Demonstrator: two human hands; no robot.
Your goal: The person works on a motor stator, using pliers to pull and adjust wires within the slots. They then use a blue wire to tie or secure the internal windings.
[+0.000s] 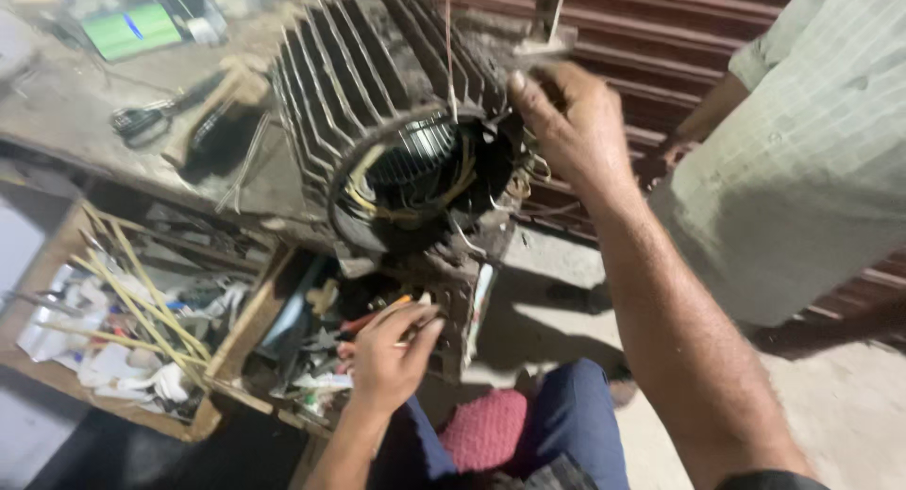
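The right hand [566, 122] grips the far right rim of a finned motor housing [377, 103] on the workbench [85, 122]. The left hand [392, 353], fingers curled, touches tools in the near open drawer [236, 339]. Another person's pale shirt [812, 150] stands right.

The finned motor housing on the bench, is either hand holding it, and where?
The right hand grips the motor housing at its upper rim. The left hand reaches into the tool drawer; any hold there cannot be told.
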